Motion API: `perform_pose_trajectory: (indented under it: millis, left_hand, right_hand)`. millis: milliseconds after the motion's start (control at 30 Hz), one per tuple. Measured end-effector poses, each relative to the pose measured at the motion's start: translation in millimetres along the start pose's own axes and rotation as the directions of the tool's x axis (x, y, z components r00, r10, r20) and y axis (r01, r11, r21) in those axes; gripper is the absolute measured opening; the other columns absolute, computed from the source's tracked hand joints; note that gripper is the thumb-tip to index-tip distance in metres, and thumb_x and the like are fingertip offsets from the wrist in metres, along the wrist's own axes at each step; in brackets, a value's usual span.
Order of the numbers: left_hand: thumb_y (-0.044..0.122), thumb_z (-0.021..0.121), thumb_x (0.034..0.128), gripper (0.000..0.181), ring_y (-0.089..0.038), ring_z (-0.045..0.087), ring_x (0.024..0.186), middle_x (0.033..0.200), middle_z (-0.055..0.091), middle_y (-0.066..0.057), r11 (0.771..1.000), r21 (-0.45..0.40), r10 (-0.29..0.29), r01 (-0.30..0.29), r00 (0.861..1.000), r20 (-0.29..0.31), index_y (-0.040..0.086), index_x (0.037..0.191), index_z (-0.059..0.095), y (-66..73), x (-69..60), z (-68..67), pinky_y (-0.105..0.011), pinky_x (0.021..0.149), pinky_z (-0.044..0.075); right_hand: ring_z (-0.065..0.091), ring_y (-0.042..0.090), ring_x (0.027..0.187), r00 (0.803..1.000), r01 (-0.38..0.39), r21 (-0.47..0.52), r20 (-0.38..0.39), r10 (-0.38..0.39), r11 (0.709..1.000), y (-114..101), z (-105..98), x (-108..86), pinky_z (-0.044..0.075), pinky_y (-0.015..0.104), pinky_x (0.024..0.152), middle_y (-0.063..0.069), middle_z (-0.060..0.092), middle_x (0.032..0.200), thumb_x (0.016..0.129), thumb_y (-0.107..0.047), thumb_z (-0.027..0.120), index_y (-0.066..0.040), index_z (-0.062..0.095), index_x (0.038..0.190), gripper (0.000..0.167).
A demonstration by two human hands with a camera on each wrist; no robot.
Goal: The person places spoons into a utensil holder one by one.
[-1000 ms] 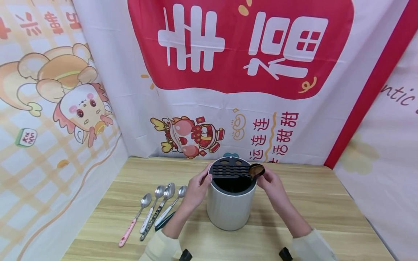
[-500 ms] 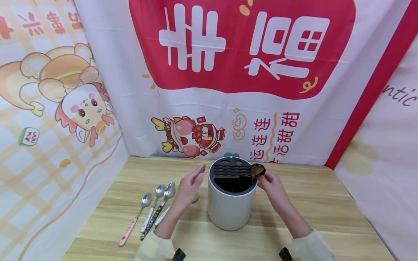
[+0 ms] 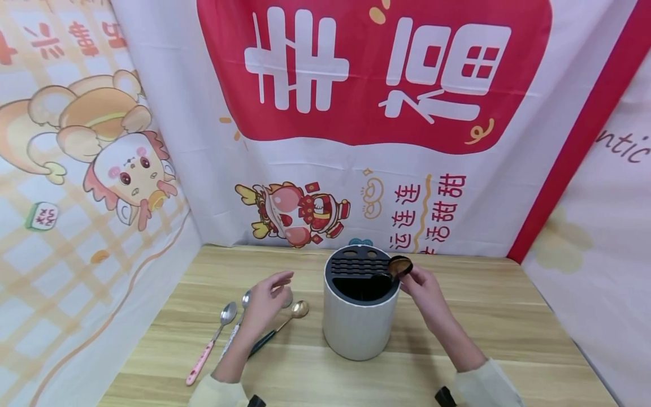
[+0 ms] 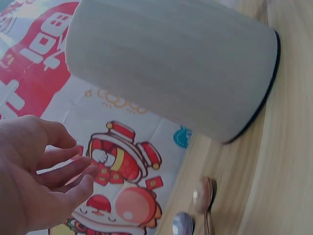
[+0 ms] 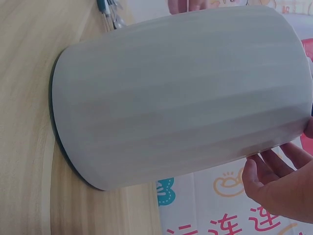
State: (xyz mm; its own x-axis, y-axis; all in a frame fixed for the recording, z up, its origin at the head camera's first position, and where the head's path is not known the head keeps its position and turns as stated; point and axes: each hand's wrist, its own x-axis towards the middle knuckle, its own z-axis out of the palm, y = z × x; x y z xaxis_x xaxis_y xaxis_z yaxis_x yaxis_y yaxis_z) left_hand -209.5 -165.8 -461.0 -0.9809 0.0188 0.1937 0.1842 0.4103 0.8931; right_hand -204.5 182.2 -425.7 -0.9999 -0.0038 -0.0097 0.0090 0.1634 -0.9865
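Standing midway betw. L and R edges of the tabletop (image 3: 473, 322), the holder (image 3: 357, 333) is prob. light and stiff, w/ smooth wall that may slip; best hold it by both sides, below rim. R hand (image 3: 423, 287) touches its wall, firm grasp or not, can't tell. L hand (image 3: 263, 304) holds nothing, near gold spoon (image 3: 300, 309), prob. rigid, best pinched at handle.

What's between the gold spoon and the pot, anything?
Nothing visible: only table lies between the gold spoon and the pot. The left hand isn't between them either.
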Motion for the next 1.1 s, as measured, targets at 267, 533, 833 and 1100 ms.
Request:
perform_pose_trajectory:
  millis: [267,533,833,1100]
  left_hand:
    - [-0.005,0.062,0.0874,0.034,-0.032,0.067,0.107,0.116,0.070,-0.021,0.989,0.145,-0.001,0.014,0.996,-0.089,-0.002,0.121,0.067,-25.0,-5.0,-25.7,-0.040,0.097,0.057]
    - [-0.003,0.066,0.0847,0.035,-0.038,0.069,0.101,0.111,0.070,-0.028,0.938,0.341,-0.050,0.066,0.997,-0.054,-0.009,0.120,0.065,-49.7,-14.3,-42.2,-0.048,0.089,0.059]
    - [0.002,0.075,0.0773,0.009,-0.029,0.061,0.073,0.081,0.068,-0.016,0.713,0.701,0.025,-0.019,1.000,0.002,0.000,0.084,0.069,-71.7,-24.8,-36.4,-0.046,0.064,0.056]
    - [-0.006,0.068,0.0749,0.019,-0.023,0.053,0.054,0.063,0.059,-0.010,0.627,0.779,0.005,-0.011,1.000,0.010,0.005,0.064,0.058,-81.6,-28.3,-27.6,-0.036,0.043,0.047]
  right_hand:
    - [0.060,0.006,0.112,1.000,0.011,-0.008,0.003,-0.011,1.000,2,0,0.9,0.048,0.050,0.109,0.017,0.062,0.135,0.105,-0.022,0.050,0.000,0.060,0.133,0.037]
    - [0.060,0.007,0.113,1.000,0.013,-0.009,0.003,-0.013,1.000,1,0,0.1,0.049,0.049,0.108,0.016,0.062,0.134,0.104,-0.023,0.051,-0.001,0.061,0.132,0.037]
    - [0.061,0.002,0.108,1.000,0.009,-0.017,0.000,-0.009,1.000,1,-1,0.5,0.050,0.048,0.108,0.015,0.064,0.133,0.104,-0.024,0.052,-0.001,0.062,0.132,0.038]
    - [0.060,0.003,0.107,1.000,0.013,-0.026,0.008,-0.013,1.000,3,-3,0.6,0.048,0.049,0.110,0.012,0.064,0.132,0.104,-0.026,0.053,-0.002,0.061,0.132,0.039]
